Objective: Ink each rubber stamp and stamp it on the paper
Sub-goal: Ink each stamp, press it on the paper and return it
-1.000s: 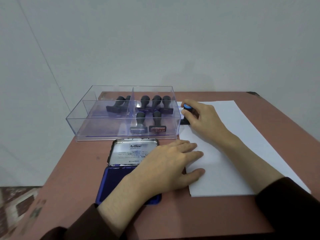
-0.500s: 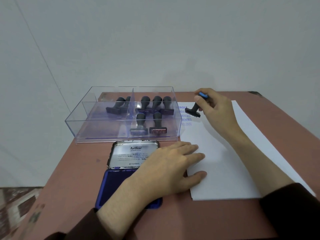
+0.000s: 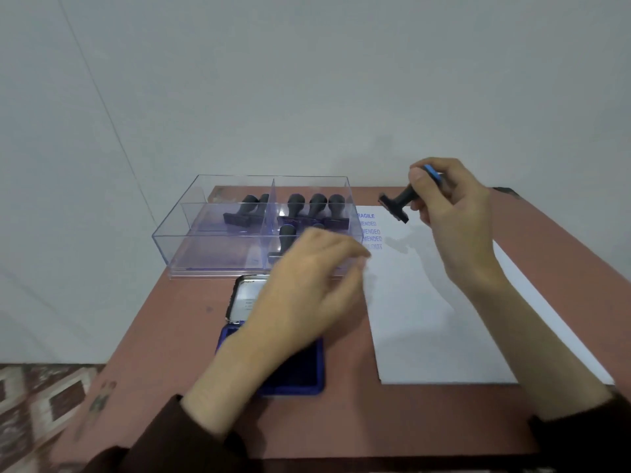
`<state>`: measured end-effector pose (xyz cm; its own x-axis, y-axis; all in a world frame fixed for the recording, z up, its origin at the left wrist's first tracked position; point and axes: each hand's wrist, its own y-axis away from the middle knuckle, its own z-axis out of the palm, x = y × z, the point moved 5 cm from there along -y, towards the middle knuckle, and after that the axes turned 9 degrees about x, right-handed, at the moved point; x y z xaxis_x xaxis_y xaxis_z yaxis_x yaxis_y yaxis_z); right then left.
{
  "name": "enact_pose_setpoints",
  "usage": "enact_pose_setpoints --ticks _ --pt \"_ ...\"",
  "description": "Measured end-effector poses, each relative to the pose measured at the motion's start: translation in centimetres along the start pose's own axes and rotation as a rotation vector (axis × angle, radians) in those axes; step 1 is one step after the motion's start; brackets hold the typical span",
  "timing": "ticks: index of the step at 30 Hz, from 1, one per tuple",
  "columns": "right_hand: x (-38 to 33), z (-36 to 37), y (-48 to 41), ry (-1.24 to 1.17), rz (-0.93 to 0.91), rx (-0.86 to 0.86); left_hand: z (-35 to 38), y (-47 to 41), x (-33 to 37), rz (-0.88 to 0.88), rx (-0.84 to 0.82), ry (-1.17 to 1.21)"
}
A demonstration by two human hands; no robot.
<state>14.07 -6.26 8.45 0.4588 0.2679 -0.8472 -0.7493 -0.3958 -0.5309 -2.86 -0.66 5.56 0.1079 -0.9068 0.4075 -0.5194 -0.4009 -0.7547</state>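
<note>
Two hands over the reddish-brown worktop [image 3: 164, 336]. Right hand [image 3: 454, 223] — fingers curled round the handle of a black rubber stamp with a blue cap [image 3: 401, 201], gripping it near the top. The stamp is tilted, base facing down-left, and is held in the air over the far left corner of the white sheet of paper [image 3: 437, 319], not touching it. Blue stamped lines [image 3: 370, 231] run in a column at that corner; the top one shows "RAGILE", the lowest is blurred. Left hand [image 3: 307, 291] — motion-blurred, fingers loosely extended, holding nothing, above the open blue ink pad [image 3: 304, 380] and its metal lid [image 3: 240, 298]. Clear plastic two-compartment box [image 3: 191, 247] just left of the paper, with more black stamps [image 3: 317, 203] in both compartments.
</note>
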Motion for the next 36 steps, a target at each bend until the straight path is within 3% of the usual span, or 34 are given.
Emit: enact_pose_setpoints --ticks 4,8,14,26,36 --pt "-3.8 2.6 4.0 0.001 -0.143 -0.199 -4.8 0.5 -3.2 -0.068 0.281 -0.26" --pt "-4.9 5.5 8.3 0.008 -0.189 -0.368 -6.4 1.7 -6.9 -0.183 0.26 -0.441" --pt "-3.6 7.7 12.2 0.143 -0.254 -0.615 -6.9 2.6 -8.4 -0.217 0.27 -0.43" --pt "-3.7 7.4 14.0 0.244 -0.426 -0.701 -7.0 2.4 -8.4 -0.179 0.333 -0.424" --pt "-3.4 7.2 14.6 0.229 -0.462 -0.599 -6.9 2.4 -8.5 -0.186 0.345 -0.423"
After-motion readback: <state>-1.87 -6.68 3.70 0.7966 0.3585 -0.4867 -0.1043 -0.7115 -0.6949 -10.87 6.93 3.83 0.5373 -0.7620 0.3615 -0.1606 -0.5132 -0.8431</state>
